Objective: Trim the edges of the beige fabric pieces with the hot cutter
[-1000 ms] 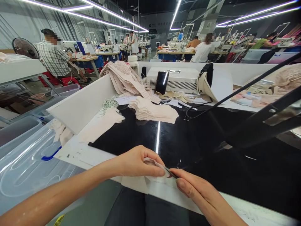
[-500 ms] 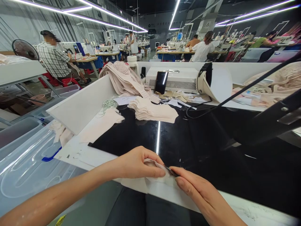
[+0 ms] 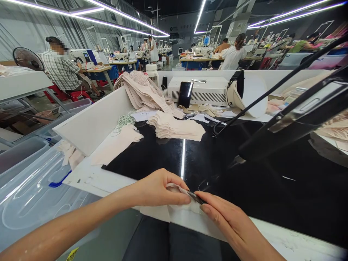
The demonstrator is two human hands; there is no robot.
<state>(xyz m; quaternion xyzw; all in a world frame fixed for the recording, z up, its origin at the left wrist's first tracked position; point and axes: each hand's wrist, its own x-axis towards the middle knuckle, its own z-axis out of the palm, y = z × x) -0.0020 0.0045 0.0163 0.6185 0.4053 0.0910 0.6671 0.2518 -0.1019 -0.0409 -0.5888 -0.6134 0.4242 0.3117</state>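
Note:
My left hand point(image 3: 163, 190) pinches a pale beige fabric piece point(image 3: 174, 187) between thumb and fingers at the table's front edge. The cloth is folded or curled at the grip, and part of it is hidden by the hand. A slim dark metal tool point(image 3: 196, 197) lies between the thumb and fingers of my right hand point(image 3: 227, 215). Its narrow end points left and reaches the fabric beside my left fingertips; I cannot tell whether it is tweezers or snips. Another beige cloth flap point(image 3: 154, 213) hangs over the front edge, below my left hand.
A stack of beige cut pieces point(image 3: 179, 127) lies on the black table surface point(image 3: 258, 192). Behind it are a phone point(image 3: 185, 94) and a white vented box point(image 3: 203, 88). A black arm point(image 3: 285, 127) slants in from the right. Plastic bins point(image 3: 29, 195) stand left.
The black arm at the right has swung left and lower over the table. More of the dark tool shows between my hands, which have barely moved.

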